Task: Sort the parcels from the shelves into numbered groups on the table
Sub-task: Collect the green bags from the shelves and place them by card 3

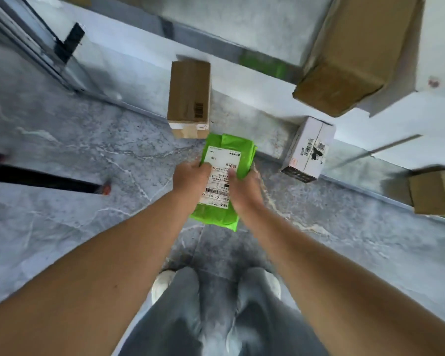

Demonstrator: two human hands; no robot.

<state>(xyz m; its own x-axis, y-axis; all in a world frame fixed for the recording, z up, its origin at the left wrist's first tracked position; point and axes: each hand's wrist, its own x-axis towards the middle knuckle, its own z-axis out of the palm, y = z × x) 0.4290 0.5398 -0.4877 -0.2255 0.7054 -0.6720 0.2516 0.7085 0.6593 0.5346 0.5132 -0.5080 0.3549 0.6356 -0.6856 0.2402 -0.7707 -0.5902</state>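
- I am holding one green parcel in both hands, out in front of me and above the floor.
- My left hand grips its left edge, with the thumb on top.
- My right hand grips its right edge, and its thumb rests on the white label.
- The label faces up at me, so I think this is the step where I read the number.
- The picture is blurry and I cannot read the number.
- Past the parcel, on the far side, a brown box and a white box sit by the low shelf.
- A big brown box is up on the far right, and a small brown box sits at the right edge.
- These probably still need sorting.
- I cannot see the bench from here.
- Next, I think I must keep a firm hold, turn to find the bench, and put the parcel in the group with the same number.
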